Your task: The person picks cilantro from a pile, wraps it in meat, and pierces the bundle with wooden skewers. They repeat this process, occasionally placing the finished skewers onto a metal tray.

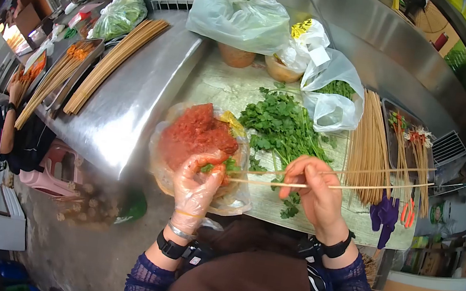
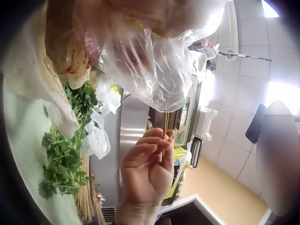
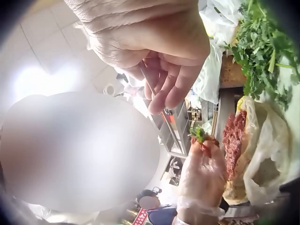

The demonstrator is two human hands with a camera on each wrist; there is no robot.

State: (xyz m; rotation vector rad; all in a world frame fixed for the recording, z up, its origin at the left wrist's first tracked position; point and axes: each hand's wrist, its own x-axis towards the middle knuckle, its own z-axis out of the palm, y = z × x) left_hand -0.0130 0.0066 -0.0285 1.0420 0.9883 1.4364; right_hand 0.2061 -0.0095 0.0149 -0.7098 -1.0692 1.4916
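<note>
- Two thin skewers (image 1: 275, 183) stretch across the head view between both hands, out over the near part of the pale green counter (image 1: 211, 87).
- Left hand (image 1: 194, 190) has a clear plastic glove on, smeared red, with thumb and fingers pinching a bit of green leaf (image 1: 206, 167) right by the skewer ends.
- Right hand (image 1: 320, 195) is bare, fingers bent and closed narrow around the skewers, whose far ends poke out past it.
- Just behind the left hand sits a lumpy red mince (image 1: 196, 135) in a plastic bag (image 1: 240, 200), with a heap of leafy herbs (image 1: 280, 125) beside it.
- Further right on the counter there's a big stack of loose skewers (image 1: 369, 149), then a purple glove (image 1: 385, 217) and orange-handled scissors (image 1: 408, 213) near the edge.
- Left wrist cam: the clear glove is blurry up top so its fingertips are hard to read, but the right hand's pinch on the skewers shows fine.
- Right wrist cam: skewers run between right thumb and fingers; lower down, the gloved fingertips hold that leaf with red stuff on it, mince bag alongside.
</note>
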